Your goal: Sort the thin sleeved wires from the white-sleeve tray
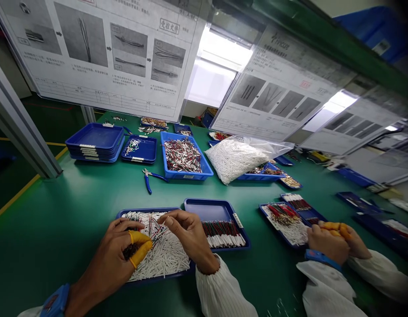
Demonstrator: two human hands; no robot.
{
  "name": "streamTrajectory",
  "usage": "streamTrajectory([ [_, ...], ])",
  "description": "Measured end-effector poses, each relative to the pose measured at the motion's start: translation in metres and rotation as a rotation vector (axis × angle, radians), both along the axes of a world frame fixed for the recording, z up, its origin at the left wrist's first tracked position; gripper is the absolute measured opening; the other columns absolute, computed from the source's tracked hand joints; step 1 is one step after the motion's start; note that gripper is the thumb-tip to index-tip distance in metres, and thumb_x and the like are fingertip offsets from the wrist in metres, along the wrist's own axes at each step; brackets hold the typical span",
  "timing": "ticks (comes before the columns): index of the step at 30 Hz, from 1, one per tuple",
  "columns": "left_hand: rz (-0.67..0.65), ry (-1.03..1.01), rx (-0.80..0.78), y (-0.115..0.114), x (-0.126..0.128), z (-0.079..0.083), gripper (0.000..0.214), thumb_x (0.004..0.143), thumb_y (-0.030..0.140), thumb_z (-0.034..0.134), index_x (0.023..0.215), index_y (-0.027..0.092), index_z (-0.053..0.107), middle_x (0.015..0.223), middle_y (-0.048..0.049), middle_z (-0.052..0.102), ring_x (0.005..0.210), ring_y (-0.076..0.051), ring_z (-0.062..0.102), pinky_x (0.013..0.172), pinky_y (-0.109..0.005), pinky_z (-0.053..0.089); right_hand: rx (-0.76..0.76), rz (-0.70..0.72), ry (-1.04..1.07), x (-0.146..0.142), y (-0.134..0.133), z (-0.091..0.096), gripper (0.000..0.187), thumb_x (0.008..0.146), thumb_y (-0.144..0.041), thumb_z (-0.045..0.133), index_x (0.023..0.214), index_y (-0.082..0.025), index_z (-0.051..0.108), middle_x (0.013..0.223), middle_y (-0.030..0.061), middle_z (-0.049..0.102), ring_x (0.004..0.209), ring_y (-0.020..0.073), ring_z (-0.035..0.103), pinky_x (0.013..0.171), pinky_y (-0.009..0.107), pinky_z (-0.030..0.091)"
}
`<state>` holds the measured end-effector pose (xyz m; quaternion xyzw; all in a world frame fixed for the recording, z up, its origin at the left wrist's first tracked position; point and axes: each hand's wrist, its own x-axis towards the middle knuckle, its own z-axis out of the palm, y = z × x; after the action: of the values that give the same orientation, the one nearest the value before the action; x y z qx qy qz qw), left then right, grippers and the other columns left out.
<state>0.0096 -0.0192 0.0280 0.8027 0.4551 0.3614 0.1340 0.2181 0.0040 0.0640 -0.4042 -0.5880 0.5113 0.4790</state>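
Observation:
My left hand (pixel 120 251), with yellow finger cots on thumb and forefinger, is closed on a bundle of thin red, green and black wires (pixel 156 232) over a blue tray (pixel 147 212) filled with short white tubes (pixel 166 257). My right hand (pixel 189 235) hovers over the same tray, fingers pinched together on the wire ends or a small tube that I cannot make out. Just to the right, a second blue tray (pixel 212 207) holds a row of finished wires with white tubes (pixel 224 234).
A co-worker's hands (pixel 334 241) with yellow finger cots work at the right beside trays of wires (pixel 283 215). Blue pliers (pixel 150 177), a stack of blue trays (pixel 94 143), a tray of red wires (pixel 182 155) and a bag of white tubes (pixel 239 157) lie farther back. Instruction sheets (pixel 101 48) hang above.

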Motion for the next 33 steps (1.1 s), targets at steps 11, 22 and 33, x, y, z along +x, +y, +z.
streamTrajectory([
  [11,0.071,-0.494,-0.132,-0.004,0.004,0.020,0.008,0.083,0.033,0.074,0.082,0.026,0.078,0.094,-0.0041,0.075,0.084,-0.020,0.074,0.071,-0.027,0.062,-0.009,0.004,0.234,-0.001,-0.001,-0.013,0.040,0.097,-0.052,0.057,0.099,-0.018,0.078,0.093,0.0104,0.075,0.086,0.0226,0.068,0.079,0.035,0.055],
  [22,0.113,-0.391,-0.015,-0.003,0.002,0.011,0.006,0.081,0.030,0.074,0.085,0.029,0.078,0.093,-0.0018,0.075,0.087,-0.020,0.074,0.068,-0.027,0.063,-0.099,0.052,0.396,-0.032,-0.010,-0.015,0.022,0.073,-0.033,0.088,0.091,-0.023,0.080,0.082,0.0018,0.072,0.071,0.0137,0.064,0.065,0.024,0.054],
  [33,0.136,-0.254,0.054,-0.003,0.004,0.004,0.013,0.081,0.041,0.076,0.092,0.034,0.077,0.098,-0.0008,0.075,0.094,-0.023,0.070,0.077,-0.036,0.061,-0.110,-0.062,0.420,-0.039,-0.013,-0.018,0.013,0.080,-0.030,0.083,0.078,-0.019,0.077,0.074,0.0005,0.069,0.059,0.0107,0.061,0.059,0.024,0.053],
])
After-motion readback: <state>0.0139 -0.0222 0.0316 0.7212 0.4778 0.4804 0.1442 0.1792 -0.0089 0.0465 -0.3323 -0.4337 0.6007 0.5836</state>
